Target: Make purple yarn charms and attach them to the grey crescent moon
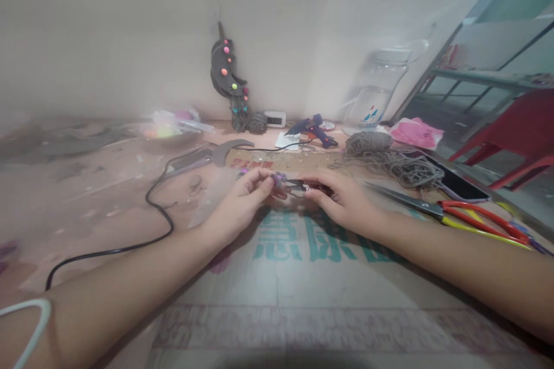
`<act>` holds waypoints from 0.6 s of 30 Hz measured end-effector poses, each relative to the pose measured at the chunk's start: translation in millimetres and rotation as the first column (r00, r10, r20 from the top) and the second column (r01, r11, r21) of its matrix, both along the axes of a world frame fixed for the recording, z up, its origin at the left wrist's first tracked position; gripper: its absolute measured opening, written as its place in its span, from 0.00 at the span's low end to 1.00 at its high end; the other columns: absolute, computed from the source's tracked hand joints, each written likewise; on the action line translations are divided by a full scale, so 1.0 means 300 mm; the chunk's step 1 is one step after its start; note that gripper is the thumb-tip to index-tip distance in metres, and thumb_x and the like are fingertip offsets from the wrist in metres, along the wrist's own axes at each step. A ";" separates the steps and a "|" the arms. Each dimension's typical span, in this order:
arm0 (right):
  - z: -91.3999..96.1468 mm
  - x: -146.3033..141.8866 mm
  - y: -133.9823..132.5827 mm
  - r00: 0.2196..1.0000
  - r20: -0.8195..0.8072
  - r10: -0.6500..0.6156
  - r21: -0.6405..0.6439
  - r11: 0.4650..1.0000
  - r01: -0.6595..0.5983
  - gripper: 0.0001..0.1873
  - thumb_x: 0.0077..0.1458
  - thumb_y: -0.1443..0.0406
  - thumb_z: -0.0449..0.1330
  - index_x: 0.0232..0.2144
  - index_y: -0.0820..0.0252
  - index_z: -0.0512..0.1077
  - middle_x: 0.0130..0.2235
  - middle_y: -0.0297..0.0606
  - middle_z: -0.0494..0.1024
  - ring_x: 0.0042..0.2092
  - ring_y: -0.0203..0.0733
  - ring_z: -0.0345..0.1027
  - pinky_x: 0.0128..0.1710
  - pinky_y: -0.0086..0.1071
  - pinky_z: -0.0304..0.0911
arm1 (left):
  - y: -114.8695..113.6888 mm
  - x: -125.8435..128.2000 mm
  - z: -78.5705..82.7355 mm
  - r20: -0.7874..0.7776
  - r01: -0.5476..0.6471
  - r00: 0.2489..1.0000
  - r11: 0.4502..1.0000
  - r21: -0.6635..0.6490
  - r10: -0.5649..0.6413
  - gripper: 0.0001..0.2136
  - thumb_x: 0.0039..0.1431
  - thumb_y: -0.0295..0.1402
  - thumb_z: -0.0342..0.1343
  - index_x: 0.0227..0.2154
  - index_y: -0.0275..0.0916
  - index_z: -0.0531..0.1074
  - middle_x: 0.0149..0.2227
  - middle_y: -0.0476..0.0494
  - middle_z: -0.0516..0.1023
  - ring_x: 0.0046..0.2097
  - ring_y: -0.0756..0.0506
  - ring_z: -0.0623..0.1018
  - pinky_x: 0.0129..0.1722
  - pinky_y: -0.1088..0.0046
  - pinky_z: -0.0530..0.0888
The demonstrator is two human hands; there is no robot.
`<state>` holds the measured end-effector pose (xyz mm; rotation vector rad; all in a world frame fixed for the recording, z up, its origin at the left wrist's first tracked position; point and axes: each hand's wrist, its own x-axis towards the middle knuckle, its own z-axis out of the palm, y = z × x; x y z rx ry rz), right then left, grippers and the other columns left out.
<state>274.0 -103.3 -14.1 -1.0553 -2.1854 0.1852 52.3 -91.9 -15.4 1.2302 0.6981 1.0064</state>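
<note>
My left hand (246, 196) is pinched closed around a small purple piece (278, 179) held just above the cardboard sheet (303, 277). My right hand (341, 199) is closed on a small dark snipping tool (303, 186) whose tip meets the purple piece. Both hands touch at the middle of the table. What the purple piece is cannot be made out.
Large scissors with red and yellow handles (454, 210) lie to the right, beside a dark phone (454, 181). A grey yarn tangle (385, 155), a blue glue gun (314, 130), its black cable (156, 207), a grey crescent shape (227, 69) with coloured pompoms and a clear jar (381, 89) stand behind.
</note>
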 end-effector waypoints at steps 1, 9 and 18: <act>0.000 0.000 0.000 1.000 0.006 -0.003 -0.001 1.000 0.003 0.14 0.63 0.64 0.55 0.48 0.60 0.74 0.38 0.41 0.80 0.36 0.41 0.72 0.36 0.34 0.68 | -0.001 0.000 -0.001 0.002 -0.004 1.000 1.000 -0.003 0.004 0.15 0.57 0.44 0.64 0.34 0.37 0.69 0.34 0.44 0.81 0.36 0.46 0.80 0.35 0.74 0.73; 0.000 -0.003 0.007 0.999 0.009 -0.033 -0.008 0.999 0.033 0.14 0.63 0.64 0.55 0.48 0.60 0.74 0.38 0.41 0.80 0.36 0.41 0.73 0.36 0.34 0.68 | -0.005 0.000 -0.007 -0.019 -0.029 0.999 0.999 0.024 0.029 0.14 0.57 0.43 0.63 0.34 0.37 0.70 0.34 0.45 0.80 0.37 0.46 0.79 0.38 0.73 0.72; -0.006 0.004 0.009 0.989 -0.079 -0.127 0.032 0.991 0.130 0.13 0.61 0.64 0.57 0.47 0.60 0.74 0.42 0.42 0.81 0.39 0.43 0.75 0.39 0.36 0.70 | -0.003 -0.007 0.000 -0.051 -0.034 0.998 0.999 0.039 0.036 0.12 0.59 0.42 0.62 0.34 0.36 0.71 0.37 0.44 0.78 0.36 0.48 0.77 0.37 0.74 0.72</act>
